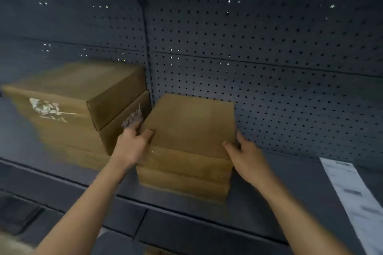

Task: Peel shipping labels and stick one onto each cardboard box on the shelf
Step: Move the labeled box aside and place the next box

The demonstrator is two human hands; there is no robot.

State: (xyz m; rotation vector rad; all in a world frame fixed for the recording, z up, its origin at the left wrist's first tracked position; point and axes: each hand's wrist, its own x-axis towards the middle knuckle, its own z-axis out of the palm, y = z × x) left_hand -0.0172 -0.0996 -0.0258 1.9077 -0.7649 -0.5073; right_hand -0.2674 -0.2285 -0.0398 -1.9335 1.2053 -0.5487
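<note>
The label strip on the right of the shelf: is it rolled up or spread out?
Spread out. The label strip lies flat on the shelf; its near end runs out of the picture.

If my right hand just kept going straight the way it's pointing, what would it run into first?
Probably the perforated back panel. The right hand grips the top box at its right edge and points along that side toward the rear. Nothing else shows in that line, though depth is unclear.
</note>
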